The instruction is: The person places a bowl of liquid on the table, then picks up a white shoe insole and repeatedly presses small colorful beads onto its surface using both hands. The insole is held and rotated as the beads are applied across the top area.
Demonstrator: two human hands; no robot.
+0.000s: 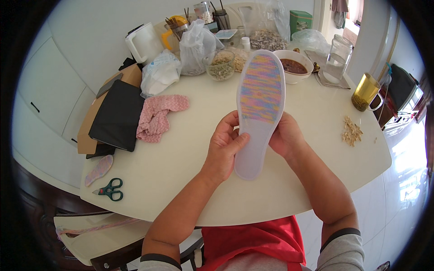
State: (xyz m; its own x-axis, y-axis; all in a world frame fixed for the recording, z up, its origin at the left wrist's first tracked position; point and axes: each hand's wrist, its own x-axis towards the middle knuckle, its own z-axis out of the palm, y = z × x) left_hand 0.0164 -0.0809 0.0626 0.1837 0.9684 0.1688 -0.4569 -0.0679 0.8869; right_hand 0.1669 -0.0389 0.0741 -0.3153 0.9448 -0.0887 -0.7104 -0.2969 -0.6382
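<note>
A white insole (261, 91) stands tilted up in front of me above the table. Multicoloured pastel stitching covers its wide forefoot, while the narrow heel part is plain white. My left hand (225, 144) grips its left edge, the thumb lying on the plain face and the fingers behind. On the other edge my right hand (286, 133) holds it from behind, with its fingertips hidden. A second stitched insole (99, 170) lies at the table's left edge. Just below that rest scissors (111, 190) with dark green handles.
A pink cloth (159, 117) and a black flat case (117, 115) lie left. At the back stand a white kettle (145, 42), a glass bowl (220, 66), a bowl of brown liquid (298, 76) and a glass jar (338, 59). A yellow mug (365, 92) and husks (352, 131) are right.
</note>
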